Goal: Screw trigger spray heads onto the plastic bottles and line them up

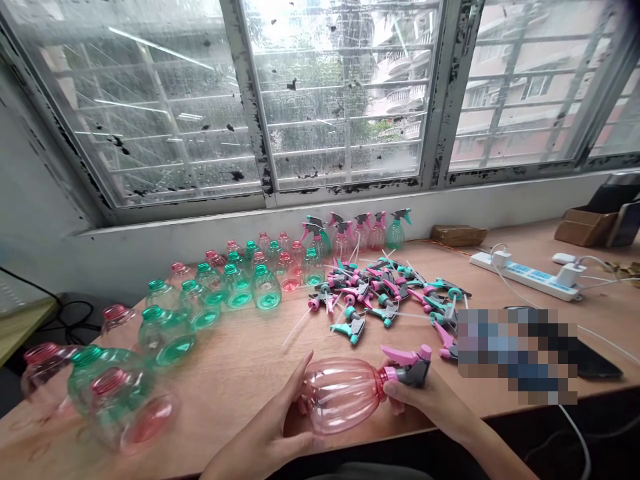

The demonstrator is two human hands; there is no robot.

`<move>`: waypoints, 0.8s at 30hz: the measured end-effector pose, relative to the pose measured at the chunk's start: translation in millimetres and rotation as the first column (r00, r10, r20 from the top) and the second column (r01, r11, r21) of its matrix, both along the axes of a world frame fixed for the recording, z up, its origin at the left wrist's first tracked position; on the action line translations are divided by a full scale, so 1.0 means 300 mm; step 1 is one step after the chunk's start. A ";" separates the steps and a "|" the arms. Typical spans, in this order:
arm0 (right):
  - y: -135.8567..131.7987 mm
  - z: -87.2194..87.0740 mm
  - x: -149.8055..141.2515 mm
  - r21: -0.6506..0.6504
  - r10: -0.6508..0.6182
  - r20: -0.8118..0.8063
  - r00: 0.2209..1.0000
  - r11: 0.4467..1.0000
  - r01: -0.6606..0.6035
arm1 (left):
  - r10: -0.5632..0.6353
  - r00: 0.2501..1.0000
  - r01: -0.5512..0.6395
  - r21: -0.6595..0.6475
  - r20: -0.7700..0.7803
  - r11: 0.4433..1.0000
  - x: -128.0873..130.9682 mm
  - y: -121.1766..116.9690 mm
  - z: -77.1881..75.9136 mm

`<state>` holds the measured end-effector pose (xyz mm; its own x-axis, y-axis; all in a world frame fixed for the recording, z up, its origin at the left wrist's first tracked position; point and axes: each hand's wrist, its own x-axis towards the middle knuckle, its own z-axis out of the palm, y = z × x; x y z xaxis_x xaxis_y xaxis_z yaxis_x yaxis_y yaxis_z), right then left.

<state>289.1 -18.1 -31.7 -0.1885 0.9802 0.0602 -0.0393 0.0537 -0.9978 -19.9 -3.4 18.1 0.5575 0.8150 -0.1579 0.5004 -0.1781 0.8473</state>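
Here, ribbed pink translucent bottle, hands cupping

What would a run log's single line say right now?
left hand: holding pink bottle | right hand: at spray head collar | bottle: sideways | nearby: loose sprayers

Runs open across bare table between bottle rows and near edge; blocked rightward by spray-head pile, walled off behind by window ledge.

1 clear pink ribbed bottle, pink-and-grey spray head on neck, lying sideways between hands.
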 end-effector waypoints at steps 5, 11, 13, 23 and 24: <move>-0.003 0.005 -0.001 0.000 -0.024 0.037 0.999 1.000 0.024 | -0.009 1.000 0.008 0.018 0.009 1.000 0.003 0.007 -0.008; -0.009 0.017 0.000 0.000 -0.037 0.056 0.998 0.999 0.037 | -0.079 0.991 0.080 -0.003 0.104 0.997 -0.013 0.014 -0.030; -0.008 0.016 0.000 -0.001 -0.031 0.051 0.998 1.000 0.031 | -0.077 0.992 0.077 0.005 0.102 0.997 -0.014 0.014 -0.031; -0.010 0.027 -0.006 -0.002 -0.032 0.032 0.999 0.999 0.032 | -0.072 0.991 0.075 -0.019 0.114 0.997 -0.014 0.013 -0.031; -0.011 0.028 -0.006 -0.005 -0.037 0.033 0.999 0.999 0.037 | -0.081 0.989 0.085 -0.027 0.124 0.996 -0.015 0.014 -0.032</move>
